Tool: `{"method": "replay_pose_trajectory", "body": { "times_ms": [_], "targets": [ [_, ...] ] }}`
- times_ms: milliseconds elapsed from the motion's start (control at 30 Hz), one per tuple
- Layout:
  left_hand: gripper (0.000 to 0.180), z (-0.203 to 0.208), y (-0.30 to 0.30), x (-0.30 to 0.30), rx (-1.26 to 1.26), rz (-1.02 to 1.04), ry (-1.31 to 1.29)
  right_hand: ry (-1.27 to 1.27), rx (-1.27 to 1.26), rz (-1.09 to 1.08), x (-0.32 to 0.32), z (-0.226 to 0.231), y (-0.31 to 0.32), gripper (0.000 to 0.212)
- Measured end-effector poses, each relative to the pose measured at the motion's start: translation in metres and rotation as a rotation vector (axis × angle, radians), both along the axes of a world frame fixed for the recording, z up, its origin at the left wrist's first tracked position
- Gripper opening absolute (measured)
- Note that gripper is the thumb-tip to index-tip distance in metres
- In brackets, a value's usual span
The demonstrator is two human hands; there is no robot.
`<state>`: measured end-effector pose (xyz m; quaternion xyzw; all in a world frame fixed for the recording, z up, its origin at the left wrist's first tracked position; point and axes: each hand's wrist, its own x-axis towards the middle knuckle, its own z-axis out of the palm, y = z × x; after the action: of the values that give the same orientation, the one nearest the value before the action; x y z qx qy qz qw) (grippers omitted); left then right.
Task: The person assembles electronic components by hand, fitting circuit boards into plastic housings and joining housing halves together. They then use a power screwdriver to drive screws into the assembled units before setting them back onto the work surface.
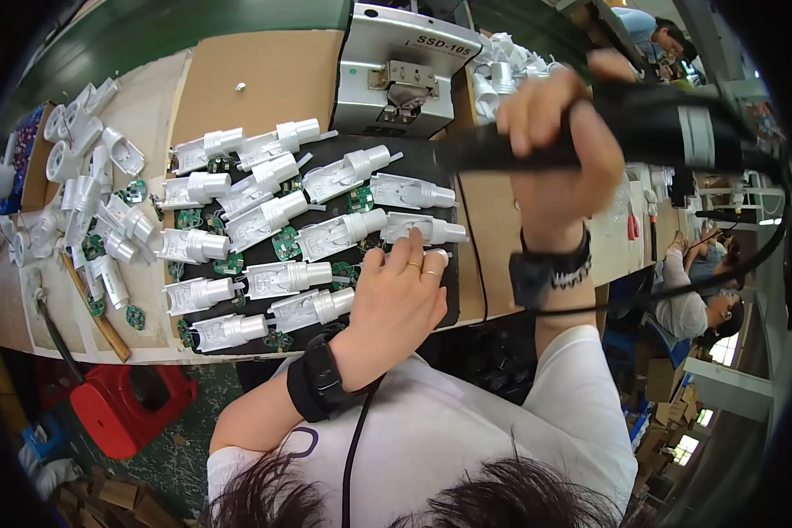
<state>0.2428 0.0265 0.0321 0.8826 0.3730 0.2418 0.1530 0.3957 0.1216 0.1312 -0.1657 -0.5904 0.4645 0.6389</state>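
- Far to the left of the left hand's grip, loose white plastic housings (pixel 88 189) lie in a heap on the tabletop (pixel 238 79), with small green circuit boards (pixel 135 317) among them.
- Nearer to that grip, on a black mat (pixel 453 290), more white housings lie in rows (pixel 264 255), each one on its side with its narrow end to the right.
- The left hand (pixel 400 299) lies flat at the right end of the rows. Its fingers are spread and press down beside a white housing (pixel 422 231); they are not closed around anything.
- Above this hand and further back stands a grey screw feeder box (pixel 400 79).
- The right hand (pixel 550 132) is lifted above the mat, to the right of the left hand. Its grip is clamped around a black electric screwdriver (pixel 642 132), and a cable hangs from the tool.
- I judge that the step in hand is fastening: one hand steadies the piece and the other hand brings the tool.
- The next move, I think, calls for bringing the tool's tip down straight on the housing under the left fingers, while that hand keeps the housing from sliding.
- I cannot see the tip of the tool clearly.
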Motion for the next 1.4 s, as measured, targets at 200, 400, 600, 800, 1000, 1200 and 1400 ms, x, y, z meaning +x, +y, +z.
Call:
{"method": "replay_pose_trajectory", "body": {
  "times_ms": [200, 400, 600, 800, 1000, 1200, 1400],
  "targets": [
    [0.025, 0.017, -0.003, -0.024, 0.050, -0.022, -0.107, -0.099, 0.104, -0.435, -0.027, 0.005, 0.062, 0.029],
    [0.024, 0.016, -0.013, -0.059, -0.024, -0.172, -0.071, -0.123, -0.064, -0.361, -0.028, -0.009, 0.051, 0.030],
    [0.023, -0.001, -0.020, -0.056, 0.147, -0.237, -0.124, -0.307, -0.039, -0.178, -0.005, -0.024, -0.016, 0.041],
    [0.025, 0.001, -0.021, -0.046, 0.032, -0.196, -0.022, -0.321, -0.111, -0.097, -0.014, -0.006, -0.075, 0.044],
    [0.031, -0.001, -0.021, -0.039, -0.085, -0.169, 0.064, -0.346, -0.140, -0.073, -0.019, -0.019, -0.091, 0.045],
    [0.035, 0.001, -0.022, -0.038, -0.108, -0.155, 0.092, -0.367, -0.153, -0.053, -0.023, -0.028, -0.089, 0.044],
    [0.034, -0.001, -0.024, -0.037, -0.081, -0.126, 0.085, -0.449, -0.099, -0.015, -0.020, -0.032, -0.086, 0.043]
  ]
}}
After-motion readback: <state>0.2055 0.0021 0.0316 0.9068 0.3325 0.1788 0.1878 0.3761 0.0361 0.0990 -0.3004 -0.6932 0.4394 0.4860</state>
